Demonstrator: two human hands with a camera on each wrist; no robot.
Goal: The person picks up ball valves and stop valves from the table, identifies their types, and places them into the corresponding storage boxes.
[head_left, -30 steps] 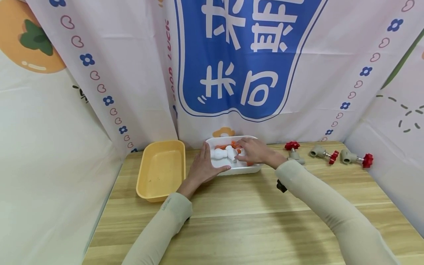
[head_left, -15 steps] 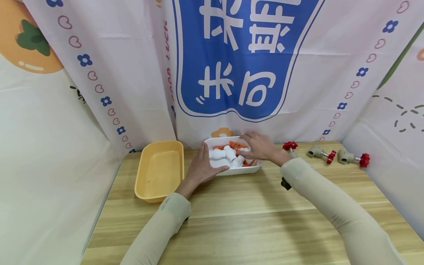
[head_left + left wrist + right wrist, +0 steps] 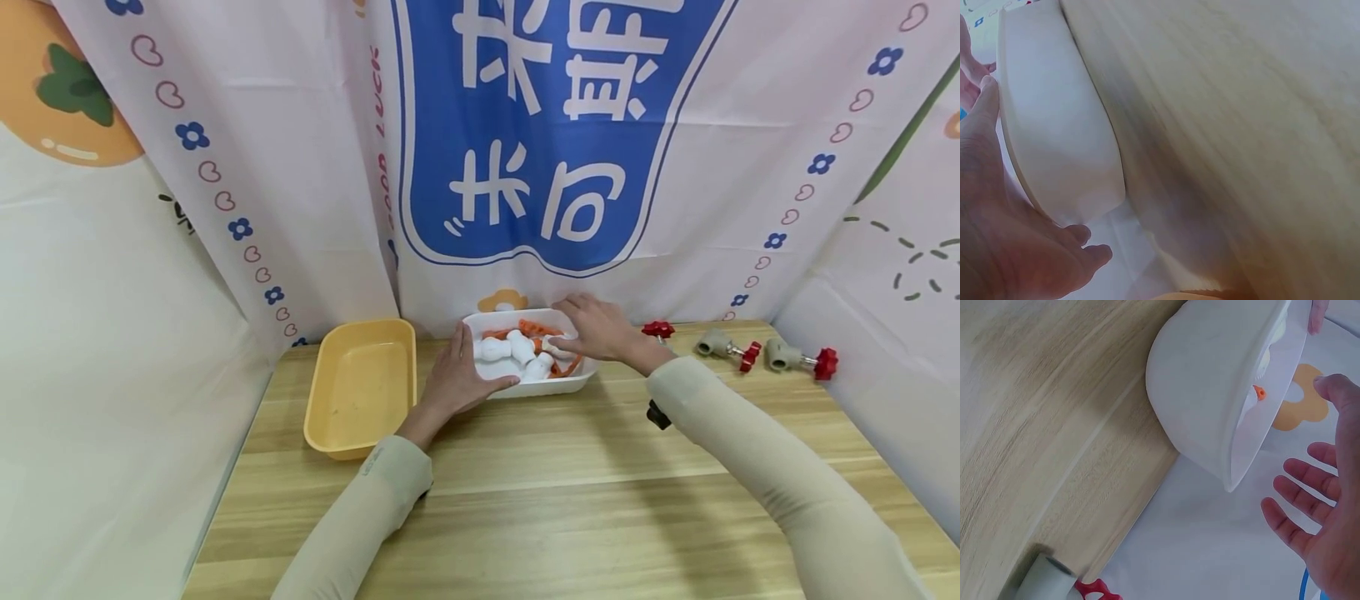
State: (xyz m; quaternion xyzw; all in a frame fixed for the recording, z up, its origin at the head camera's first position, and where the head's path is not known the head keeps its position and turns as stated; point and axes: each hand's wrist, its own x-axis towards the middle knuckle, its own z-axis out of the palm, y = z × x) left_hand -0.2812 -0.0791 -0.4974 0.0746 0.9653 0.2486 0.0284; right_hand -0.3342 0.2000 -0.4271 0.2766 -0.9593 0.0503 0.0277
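Observation:
My left hand rests at the left end of a white tray, its thumb along the front rim and its fingers extended along the end wall. In the left wrist view the left hand touches the tray's edge from beside it. Inside lie several white plastic pieces that look like pipe fittings, and orange strips with holes. Over the tray's right end is my right hand. The right wrist view shows the right hand with spread fingers, holding nothing, apart from the tray's rim.
A yellow tray stands to the left. Along the back right lie grey valves with red handwheels: one red handwheel shows behind my right arm, then a second valve and a third valve. Hanging cloth borders the table's back edge.
My right hand has drawn back to the right from the middle of the white tray, uncovering white pieces and orange strips. The left hand has stayed on the tray's left end.

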